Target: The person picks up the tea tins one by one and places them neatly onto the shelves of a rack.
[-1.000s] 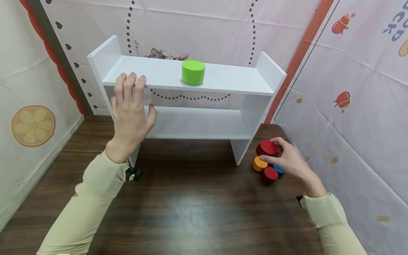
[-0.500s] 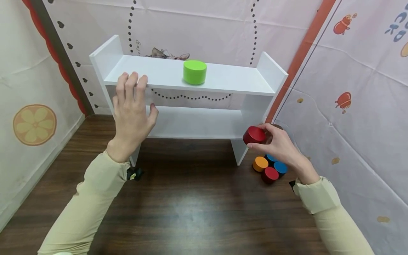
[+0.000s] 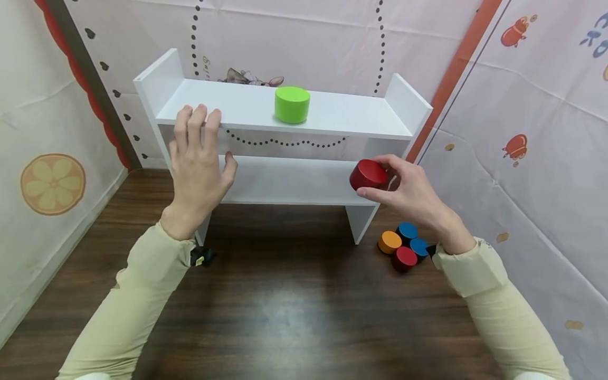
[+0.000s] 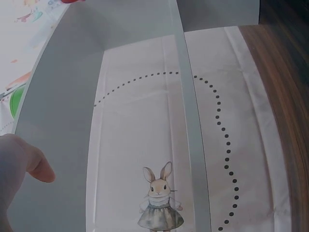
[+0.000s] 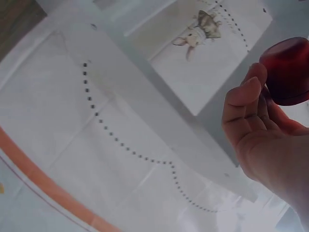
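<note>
My right hand (image 3: 418, 198) pinches a large red cylinder block (image 3: 368, 175) between thumb and fingers, raised in front of the right end of the white shelf unit (image 3: 349, 113). The right wrist view also shows the red block (image 5: 288, 72), dark and partly cut off at the edge. With fingers spread, my left hand (image 3: 193, 163) rests its fingertips at the front edge of the top board, toward the left. Its thumb (image 4: 41, 166) stands apart from the fingers. A green cylinder block (image 3: 292, 105) sits near the middle of the top board.
On the dark wooden table (image 3: 280, 301), right of the unit, smaller blocks stand clustered: an orange one (image 3: 390, 242), a red one (image 3: 405, 258) and two blue ones (image 3: 407, 232). Printed cloth walls (image 3: 513, 174) enclose the table at the back and both sides.
My right hand has lifted the large red block from above the small blocks and carried it up and left toward the shelf unit. The left hand has stayed in place.
</note>
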Available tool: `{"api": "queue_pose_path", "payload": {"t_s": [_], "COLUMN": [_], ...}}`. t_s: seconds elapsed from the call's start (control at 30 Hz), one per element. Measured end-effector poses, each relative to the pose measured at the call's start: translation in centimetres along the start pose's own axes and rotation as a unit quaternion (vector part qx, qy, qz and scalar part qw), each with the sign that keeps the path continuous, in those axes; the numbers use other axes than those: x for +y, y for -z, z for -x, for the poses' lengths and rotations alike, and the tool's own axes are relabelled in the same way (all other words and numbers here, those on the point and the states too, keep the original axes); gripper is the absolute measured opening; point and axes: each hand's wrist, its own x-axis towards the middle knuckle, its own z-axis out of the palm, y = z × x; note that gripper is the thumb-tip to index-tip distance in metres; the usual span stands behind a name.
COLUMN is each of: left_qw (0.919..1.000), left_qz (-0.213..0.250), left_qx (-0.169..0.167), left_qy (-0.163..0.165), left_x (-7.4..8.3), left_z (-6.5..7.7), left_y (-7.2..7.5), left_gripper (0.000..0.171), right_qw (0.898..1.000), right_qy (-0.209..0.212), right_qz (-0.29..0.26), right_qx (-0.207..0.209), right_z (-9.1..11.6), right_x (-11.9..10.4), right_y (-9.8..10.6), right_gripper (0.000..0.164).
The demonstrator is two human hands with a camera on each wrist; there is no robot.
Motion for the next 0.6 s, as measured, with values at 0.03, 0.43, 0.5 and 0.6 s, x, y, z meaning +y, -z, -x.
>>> {"api": "queue_pose_path", "payload": {"t_s": [0.03,0.43,0.5,0.6], "left_qw": [1.0,1.0,1.0,1.0], "left_qz": [0.0,-0.001,-0.001,-0.002], "left_qx": [0.0,0.0,0.0,0.001], "left_qy": [0.0,0.0,0.001,0.004], "left_x": [0.0,0.1,0.0,0.0], "left_z": [0.0,0.0,0.0,0.0], "left_y": [0.0,-0.1,-0.1,-0.1], "left_gripper": [0.067,0.066,0.066,0.067], "right_qw": [1.0,0.998,0.997,0.996], "right_qy": [0.004,0.056,0.064,0.073], "right_qz": [0.002,0.003,-0.001,-0.006], "right_qx": [0.005,0.027,0.034,0.046], "right_z": [-0.2,-2.2,-2.7,-3.5], "right_x": [-0.3,-3.6,-4.1,-4.7], "right_y": [0.1,1.7,2.0,2.4], "right_gripper": [0.063,0.059,0.058,0.056]}}
